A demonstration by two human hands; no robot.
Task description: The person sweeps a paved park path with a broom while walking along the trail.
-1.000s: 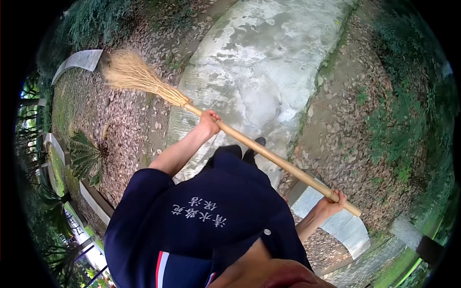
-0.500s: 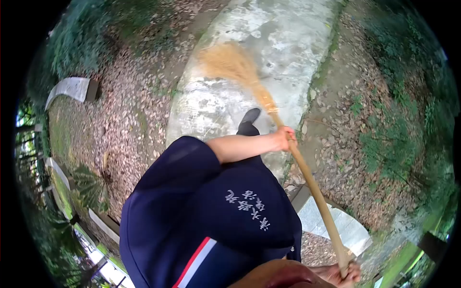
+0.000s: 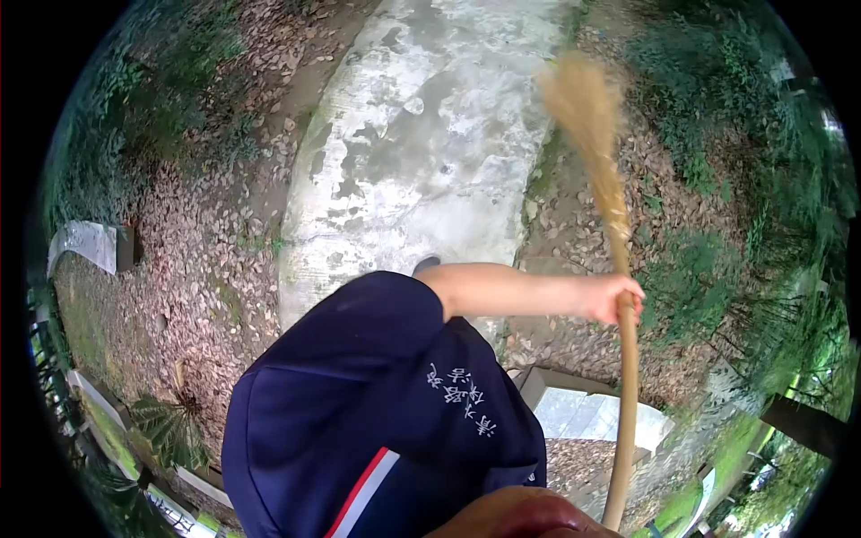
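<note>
My left hand point(image 3: 614, 299) is closed around the long wooden handle of a broom point(image 3: 627, 377), with my arm stretched across my body to the right. The broom's straw-coloured bristles point(image 3: 585, 103) are smeared by motion and appear over the right edge of the concrete path point(image 3: 430, 170). I cannot tell whether they touch the ground. Below my left hand, the handle runs down to the bottom of the view near my chin. My right hand is out of sight.
Fallen leaves point(image 3: 206, 215) cover the soil on both sides of the path. Green shrubs point(image 3: 700, 134) grow at the right. A stone-topped bench point(image 3: 592, 417) stands at lower right, and another pale slab point(image 3: 90, 247) at the left. A small palm point(image 3: 166, 421) grows at lower left.
The bristles have swung from the path's left side to its right edge. My left hand has moved right with the handle. My right hand, earlier on the handle's end, has left the view.
</note>
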